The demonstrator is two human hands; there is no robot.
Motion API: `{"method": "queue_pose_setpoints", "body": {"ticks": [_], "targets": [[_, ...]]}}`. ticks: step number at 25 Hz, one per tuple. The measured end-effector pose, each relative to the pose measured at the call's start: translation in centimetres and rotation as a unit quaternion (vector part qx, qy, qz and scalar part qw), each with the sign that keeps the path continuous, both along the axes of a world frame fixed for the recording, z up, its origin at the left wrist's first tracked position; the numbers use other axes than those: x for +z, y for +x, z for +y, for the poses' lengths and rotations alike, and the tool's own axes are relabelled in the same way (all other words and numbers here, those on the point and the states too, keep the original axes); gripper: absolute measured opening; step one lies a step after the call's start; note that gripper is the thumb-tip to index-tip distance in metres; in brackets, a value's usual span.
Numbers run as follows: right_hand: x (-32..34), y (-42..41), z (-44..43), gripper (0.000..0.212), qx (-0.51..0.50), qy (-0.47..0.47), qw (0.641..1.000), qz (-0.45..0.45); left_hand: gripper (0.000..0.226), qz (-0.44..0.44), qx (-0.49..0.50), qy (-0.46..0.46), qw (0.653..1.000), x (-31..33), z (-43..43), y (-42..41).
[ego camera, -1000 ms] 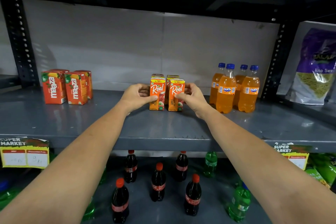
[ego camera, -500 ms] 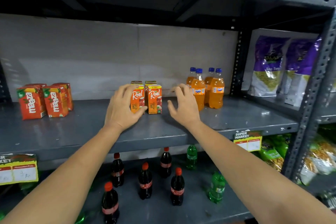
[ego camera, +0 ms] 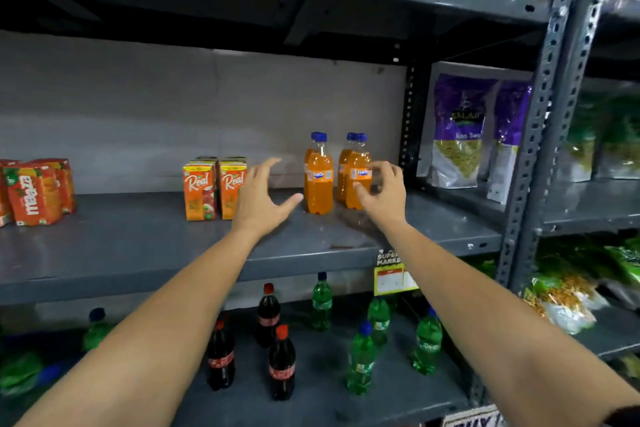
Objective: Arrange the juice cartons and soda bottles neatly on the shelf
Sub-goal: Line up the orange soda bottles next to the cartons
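Head view, middle shelf (ego camera: 138, 246), listed left to right. At the far left stand the red Maaza cartons (ego camera: 33, 194), upright, grouped close together, partly cut by the frame edge. Well apart to their right stand the orange Real cartons (ego camera: 214, 192), upright in two columns, front pair side by side with more behind them.

The left hand (ego camera: 259, 199) is spread wide, fingers extended, thumb reaching right. It holds nothing. It overlaps the right edge of the Real cartons in the picture; whether it touches them cannot be told. The thumb tip lies just beside the base of the left front Fanta bottle (ego camera: 319, 180).

The Fanta bottles stand upright in two pairs, blue caps up, right of the Real cartons near the shelf's right upright. The right hand (ego camera: 382, 191) is half curled, fingers on the label side of the right front Fanta bottle (ego camera: 358, 177), thumb low against its near side. The hand is not closed around the bottle; firm contact cannot be confirmed.

On the lower shelf (ego camera: 311, 406) stand dark cola bottles (ego camera: 282, 362) with red caps, then green soda bottles (ego camera: 362, 357) to their right, loosely spaced.

In the right bay, purple snack bags (ego camera: 457, 128) stand upright.
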State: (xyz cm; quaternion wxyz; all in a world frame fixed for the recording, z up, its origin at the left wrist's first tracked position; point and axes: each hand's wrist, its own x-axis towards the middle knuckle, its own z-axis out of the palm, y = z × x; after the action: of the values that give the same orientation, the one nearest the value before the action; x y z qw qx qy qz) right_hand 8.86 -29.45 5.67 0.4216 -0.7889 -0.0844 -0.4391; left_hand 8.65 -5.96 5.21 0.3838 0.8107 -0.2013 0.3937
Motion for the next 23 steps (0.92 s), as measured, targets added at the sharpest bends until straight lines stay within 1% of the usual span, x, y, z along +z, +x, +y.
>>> {"method": "queue_pose_setpoints", "body": {"ticks": [1,3,5,9,14,18,23], "targets": [[0.1,0.8,-0.8,0.039,0.014,0.05,0.999,0.008,0.075,0.042,-0.018,-0.041,0.998,0.0,-2.0,0.8],[0.1,2.2,-2.0,0.048,0.049,0.127,0.989,0.053,0.082,0.12,-0.042,-0.123,0.984,0.1,-4.9,2.3],[0.1,3.5,-2.9,0.057,0.078,0.152,0.98,0.103,0.085,0.172,-0.05,-0.176,0.968,0.3,-6.3,3.7],[0.5,5.4,-4.2,0.066,0.123,0.134,0.972,0.148,0.082,0.218,-0.066,-0.17,0.959,0.8,-6.5,4.9],[0.7,7.0,-4.6,0.073,0.205,0.111,0.953,0.192,0.083,0.232,-0.077,-0.143,0.959,1.1,-7.0,5.0],[0.7,7.4,-4.7,0.073,0.234,0.126,0.944,0.195,0.082,0.236,-0.085,-0.144,0.957,1.2,-6.8,5.3],[0.4,6.9,-4.7,0.071,0.247,0.13,0.942,0.188,0.081,0.237,-0.09,-0.136,0.958,1.3,-7.2,5.1]]}}
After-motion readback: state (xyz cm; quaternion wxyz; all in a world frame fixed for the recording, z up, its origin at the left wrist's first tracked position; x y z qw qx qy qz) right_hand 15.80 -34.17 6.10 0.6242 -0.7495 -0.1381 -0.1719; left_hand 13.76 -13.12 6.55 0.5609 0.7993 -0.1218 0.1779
